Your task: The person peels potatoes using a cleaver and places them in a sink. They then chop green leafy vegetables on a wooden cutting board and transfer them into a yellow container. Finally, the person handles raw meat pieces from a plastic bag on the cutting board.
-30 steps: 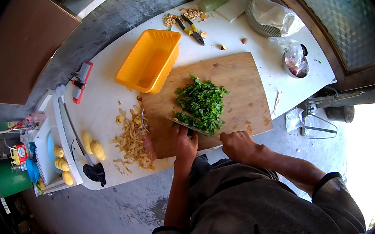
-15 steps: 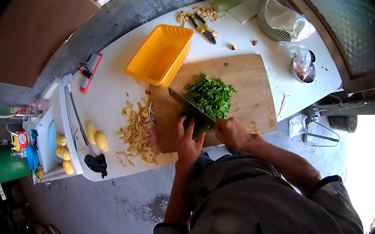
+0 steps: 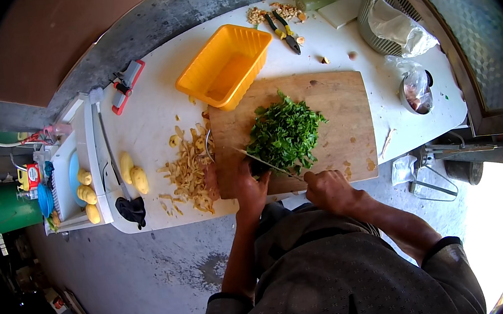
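Note:
A pile of chopped leafy greens (image 3: 290,129) lies on the wooden cutting board (image 3: 341,100). My right hand (image 3: 332,191) is closed around the handle of a kitchen knife (image 3: 272,166), whose blade slants up and left along the near side of the pile. At the board's lower left, my left hand (image 3: 251,187) has its fingers curled over a dark bunch of greens beside the blade. The fingertips and most of that bunch are partly hidden.
An orange plastic basket (image 3: 226,67) stands behind the board, overlapping its corner. Potato peelings (image 3: 191,170) lie to its left, near two peeled potatoes (image 3: 133,173). Yellow-black pliers (image 3: 284,34) rest farther back. At right are a metal bowl (image 3: 416,93) and a slatted bin (image 3: 383,18).
The knife has turned from broad blade showing to edge-on and its tip has dropped nearer my left hand. My right hand has shifted slightly right; the whole view has moved a little.

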Motion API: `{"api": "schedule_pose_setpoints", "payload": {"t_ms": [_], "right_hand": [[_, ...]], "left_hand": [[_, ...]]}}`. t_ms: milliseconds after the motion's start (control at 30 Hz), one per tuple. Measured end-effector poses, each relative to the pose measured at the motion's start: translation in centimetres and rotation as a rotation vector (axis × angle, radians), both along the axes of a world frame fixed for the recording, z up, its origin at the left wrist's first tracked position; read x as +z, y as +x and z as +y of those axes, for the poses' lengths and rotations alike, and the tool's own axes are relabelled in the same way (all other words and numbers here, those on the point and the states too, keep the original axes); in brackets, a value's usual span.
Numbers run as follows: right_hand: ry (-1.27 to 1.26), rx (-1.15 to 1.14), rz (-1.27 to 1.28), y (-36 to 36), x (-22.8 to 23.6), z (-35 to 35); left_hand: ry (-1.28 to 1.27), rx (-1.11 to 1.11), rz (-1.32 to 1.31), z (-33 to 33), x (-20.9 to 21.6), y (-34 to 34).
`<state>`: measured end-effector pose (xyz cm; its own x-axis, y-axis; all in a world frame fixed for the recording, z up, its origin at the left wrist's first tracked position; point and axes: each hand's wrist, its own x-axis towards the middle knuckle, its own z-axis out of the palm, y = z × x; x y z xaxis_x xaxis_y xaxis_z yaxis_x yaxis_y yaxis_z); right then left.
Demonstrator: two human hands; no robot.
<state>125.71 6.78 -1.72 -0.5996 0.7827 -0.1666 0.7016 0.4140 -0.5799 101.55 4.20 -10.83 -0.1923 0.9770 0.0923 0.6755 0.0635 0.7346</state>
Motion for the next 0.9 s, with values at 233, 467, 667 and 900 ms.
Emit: {"api": "schedule_pose_setpoints", "payload": {"t_ms": [233,467,667,900], "right_hand": [[-0.046,0.105,-0.111,-0.3,-0.9,1.6],[-0.029,0.018,-0.005,-3.3,-3.0,2.5],[-0.108,-0.246,0.148,-0.7,0.9,2.1],[-0.140,-0.484,0.380,6.1,4.4,2.4]], "left_hand": [[0.036,0.019,-0.087,1.2,-0.9,0.5],[0.150,-0.045,-0.065,1.7,0.6,0.6],[0.091,0.052,-0.224,1.2,-0.9,0.1],[0.241,-0.182,0.122,6.1,6.5,2.8]]}}
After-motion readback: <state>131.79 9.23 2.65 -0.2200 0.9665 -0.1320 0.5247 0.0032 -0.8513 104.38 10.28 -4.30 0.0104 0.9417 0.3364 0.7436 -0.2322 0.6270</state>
